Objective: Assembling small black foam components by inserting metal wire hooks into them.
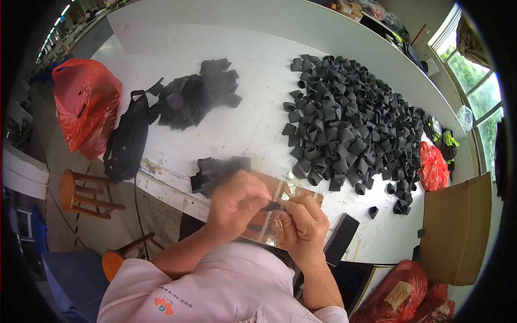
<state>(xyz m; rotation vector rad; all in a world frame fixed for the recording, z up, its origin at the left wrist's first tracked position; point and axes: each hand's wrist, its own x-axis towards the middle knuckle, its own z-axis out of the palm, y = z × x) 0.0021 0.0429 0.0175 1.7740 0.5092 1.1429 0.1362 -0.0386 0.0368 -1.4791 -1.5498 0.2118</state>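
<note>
Over the brown board (pixel 257 225) on the white table (pixel 258 107), the left hand (pixel 239 199) and the right hand (pixel 304 218) meet, thumbs and forefingers drawn narrow around a small black piece (pixel 276 206). That piece sits between the two hands, above the board's middle; its exact shape is mostly hidden by the fingers. Just left of the board, partly behind the left hand, lies a stack of black strips (pixel 207 173). Beyond the board and to its right spreads a big heap of black loops (pixel 344 124). A dark phone (pixel 343 237) lies to the board's right, near the right hand.
</note>
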